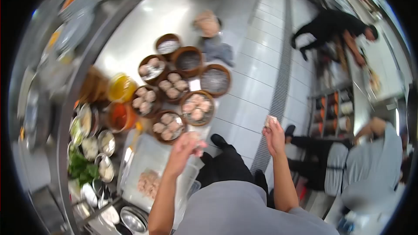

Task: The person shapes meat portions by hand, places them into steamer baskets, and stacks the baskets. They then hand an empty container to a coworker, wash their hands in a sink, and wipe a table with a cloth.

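Note:
Over the near edge of a clear plastic tub (130, 165), my left hand (187, 147) has its fingers curled; whether anything is in them is blurred. Pink minced filling (149, 184) lies in that tub. Out to the right, above the tiled floor, my right hand (273, 135) pinches a small pale piece (271, 121) at its fingertips. Just beyond my left hand are round steamer baskets; the nearest (169, 126) and the one beside it (197, 108) hold pink dumplings. Farther baskets (215, 80) hold no dumplings.
A yellow container (121, 88) and an orange-red one (120, 116) stand left of the baskets. Bowls and green leaves (82, 167) sit at the far left. A grey cloth (219, 52) lies by the counter edge. Two people (333, 28) (365, 161) work at the right.

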### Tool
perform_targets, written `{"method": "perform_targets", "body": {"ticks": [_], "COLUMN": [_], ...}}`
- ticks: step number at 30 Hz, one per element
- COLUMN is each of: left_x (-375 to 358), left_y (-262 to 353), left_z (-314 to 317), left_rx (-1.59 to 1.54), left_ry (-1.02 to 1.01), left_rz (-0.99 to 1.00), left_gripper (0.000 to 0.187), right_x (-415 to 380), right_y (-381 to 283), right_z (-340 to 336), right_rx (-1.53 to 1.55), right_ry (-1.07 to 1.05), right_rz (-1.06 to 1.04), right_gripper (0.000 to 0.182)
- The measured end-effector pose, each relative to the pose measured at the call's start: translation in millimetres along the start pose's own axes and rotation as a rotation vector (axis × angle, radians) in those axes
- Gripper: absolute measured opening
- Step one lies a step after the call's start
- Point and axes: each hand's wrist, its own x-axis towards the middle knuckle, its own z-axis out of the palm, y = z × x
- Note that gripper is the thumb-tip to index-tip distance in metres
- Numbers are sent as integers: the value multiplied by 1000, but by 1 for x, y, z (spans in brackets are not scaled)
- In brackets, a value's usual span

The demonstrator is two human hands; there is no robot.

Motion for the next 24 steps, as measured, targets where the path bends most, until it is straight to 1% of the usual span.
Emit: {"method": "perform_targets", "body": {"ticks": [3,5,7,9,10,11,12,13,15,16,17,19,21,23,24], "left_x": [6,2,-1,-4,-5,-5,-4,-2,7,16,28,53,86,128,151], "left_y": [2,2,-1,7,10,12,14,17,26,28,30,42,65,82,88], "left_z": [13,10,6,-3,-7,-11,-16,-21,-30,-38,-47,-64,-76,-103,-115], "left_rx": [-25,-55,126,97,104,111,141,136,287,163,155,303,436,637,672], "left_ry": [63,81,198,241,269,298,334,354,464,458,477,565,678,776,831], "left_rz": [-3,-1,54,38,32,27,64,60,143,145,142,223,304,381,434], "left_gripper": [34,34,35,36,37,38,41,41,43,44,44,42,42,45,47], "right_x": [7,16,27,40,46,52,60,69,90,97,104,125,156,167,174], "right_y": [-7,-9,-11,-13,-15,-16,-15,-13,-9,-11,-13,-7,7,7,16], "right_z": [49,83,114,140,151,161,168,174,185,195,208,236,270,321,346], "right_rx": [10,-24,-59,-144,-147,-214,-281,-284,-397,-403,-432,-460,-702,-759,-795], "right_ry": [-173,-251,-316,-410,-418,-431,-446,-461,-481,-496,-523,-561,-793,-853,-858], "right_rz": [44,58,66,33,45,35,27,42,38,51,54,70,-382,-507,-594], "right_gripper": [28,29,30,35,35,35,35,35,33,33,32,31,34,36,35]}}
